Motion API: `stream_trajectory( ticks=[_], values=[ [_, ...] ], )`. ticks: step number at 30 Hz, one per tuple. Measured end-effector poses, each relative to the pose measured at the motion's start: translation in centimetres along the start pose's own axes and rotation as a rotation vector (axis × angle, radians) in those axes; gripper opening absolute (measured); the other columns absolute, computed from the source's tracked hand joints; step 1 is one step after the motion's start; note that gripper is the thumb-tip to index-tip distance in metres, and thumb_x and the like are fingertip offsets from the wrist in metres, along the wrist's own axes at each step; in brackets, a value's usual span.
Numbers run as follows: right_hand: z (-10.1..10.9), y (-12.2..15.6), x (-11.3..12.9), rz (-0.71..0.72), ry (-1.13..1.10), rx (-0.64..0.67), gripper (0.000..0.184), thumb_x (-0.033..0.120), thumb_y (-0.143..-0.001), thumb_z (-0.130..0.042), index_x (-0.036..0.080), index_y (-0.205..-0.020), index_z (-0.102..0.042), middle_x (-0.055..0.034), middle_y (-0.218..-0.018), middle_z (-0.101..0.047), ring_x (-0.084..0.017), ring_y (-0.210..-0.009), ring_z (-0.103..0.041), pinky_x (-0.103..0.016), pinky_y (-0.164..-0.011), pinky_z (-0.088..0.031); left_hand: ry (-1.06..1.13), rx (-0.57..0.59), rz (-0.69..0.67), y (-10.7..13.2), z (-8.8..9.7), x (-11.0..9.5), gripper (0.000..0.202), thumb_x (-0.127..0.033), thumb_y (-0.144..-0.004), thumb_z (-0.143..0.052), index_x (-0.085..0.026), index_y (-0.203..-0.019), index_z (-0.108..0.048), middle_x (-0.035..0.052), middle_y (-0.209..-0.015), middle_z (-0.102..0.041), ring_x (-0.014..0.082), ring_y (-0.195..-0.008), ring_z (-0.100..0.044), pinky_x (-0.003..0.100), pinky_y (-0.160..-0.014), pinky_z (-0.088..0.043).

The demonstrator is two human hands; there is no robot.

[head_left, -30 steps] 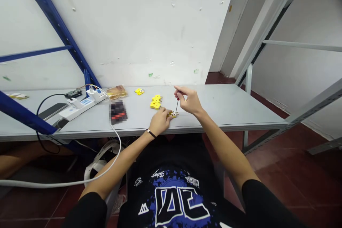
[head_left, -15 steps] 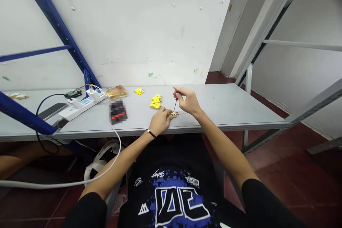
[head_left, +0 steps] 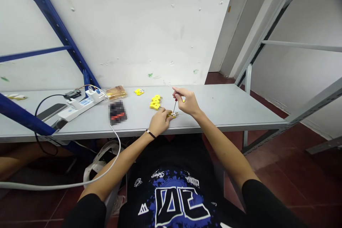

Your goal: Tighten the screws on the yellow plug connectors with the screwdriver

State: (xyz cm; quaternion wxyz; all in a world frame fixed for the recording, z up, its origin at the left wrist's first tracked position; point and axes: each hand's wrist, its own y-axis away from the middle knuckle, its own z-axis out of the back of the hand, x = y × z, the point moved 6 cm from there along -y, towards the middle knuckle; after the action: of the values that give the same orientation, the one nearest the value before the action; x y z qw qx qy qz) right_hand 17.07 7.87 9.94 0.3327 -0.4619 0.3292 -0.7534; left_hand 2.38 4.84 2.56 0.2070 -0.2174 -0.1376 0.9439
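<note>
My left hand (head_left: 159, 121) is closed on a small yellow plug (head_left: 173, 114) near the front edge of the table, with its metal pins pointing right. A white part shows on the plug's upper face. Fingers of my right hand (head_left: 188, 101) grip a screwdriver (head_left: 175, 105) by its red handle. The thin shaft slants down and its tip meets the white part of the plug. Just beyond my left hand lie more yellow plugs (head_left: 155, 105). Another yellow plug (head_left: 139, 92) rests farther back, and a yellow piece (head_left: 184, 100) is mostly hidden behind my right hand.
A clear bag (head_left: 116, 92) with brownish contents and a blurred dark item (head_left: 117, 112) lie to the left. Beyond them are a white power strip (head_left: 80, 105) with cables and a phone (head_left: 52, 111). A blue rack post (head_left: 61, 28) rises at left; a white wall (head_left: 139, 28) backs the table (head_left: 235, 107).
Both hands keep nearly the same place, and the screwdriver tip stays on the plug. The view has shifted very slightly.
</note>
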Motion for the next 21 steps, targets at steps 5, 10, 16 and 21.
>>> stream_trajectory(
  ticks=[5,10,16,21],
  values=[
    [-0.01,0.03,0.09,0.013,0.000,-0.016,0.035,0.027,-0.098,-0.049,0.022,-0.127,-0.068,-0.0060,-0.091,-0.072,-0.018,-0.076,-0.066,-0.037,-0.077,-0.061,-0.002,0.001,0.003,-0.02,0.01,-0.01,0.026,-0.028,-0.099,-0.059,-0.019,-0.122,-0.068,0.0080,-0.108,-0.064,0.0227,-0.097,-0.066,0.034,-0.089,-0.053],
    [0.04,-0.01,0.07,0.026,-0.025,-0.014,0.035,0.027,-0.097,-0.049,0.020,-0.127,-0.068,-0.0066,-0.091,-0.072,-0.018,-0.076,-0.067,-0.037,-0.074,-0.061,0.003,0.003,0.006,0.00,0.00,0.02,0.026,-0.027,-0.099,-0.059,-0.020,-0.123,-0.068,0.0078,-0.108,-0.064,0.0226,-0.097,-0.066,0.034,-0.089,-0.052],
    [-0.29,0.11,0.03,-0.003,-0.017,0.012,0.037,0.026,-0.097,-0.049,0.021,-0.127,-0.068,-0.0061,-0.092,-0.072,-0.018,-0.077,-0.067,-0.037,-0.075,-0.061,0.002,-0.001,0.003,0.02,0.03,0.03,0.026,-0.028,-0.099,-0.058,-0.021,-0.122,-0.068,0.0074,-0.108,-0.064,0.0228,-0.097,-0.065,0.034,-0.088,-0.052],
    [-0.46,0.21,0.60,0.024,-0.007,0.004,0.036,0.024,-0.097,-0.047,0.022,-0.126,-0.068,-0.0069,-0.092,-0.072,-0.019,-0.076,-0.066,-0.039,-0.077,-0.061,-0.009,0.001,0.001,0.03,0.00,0.04,0.027,-0.027,-0.099,-0.058,-0.020,-0.124,-0.067,0.0078,-0.109,-0.064,0.0225,-0.095,-0.065,0.034,-0.087,-0.052]
  ],
)
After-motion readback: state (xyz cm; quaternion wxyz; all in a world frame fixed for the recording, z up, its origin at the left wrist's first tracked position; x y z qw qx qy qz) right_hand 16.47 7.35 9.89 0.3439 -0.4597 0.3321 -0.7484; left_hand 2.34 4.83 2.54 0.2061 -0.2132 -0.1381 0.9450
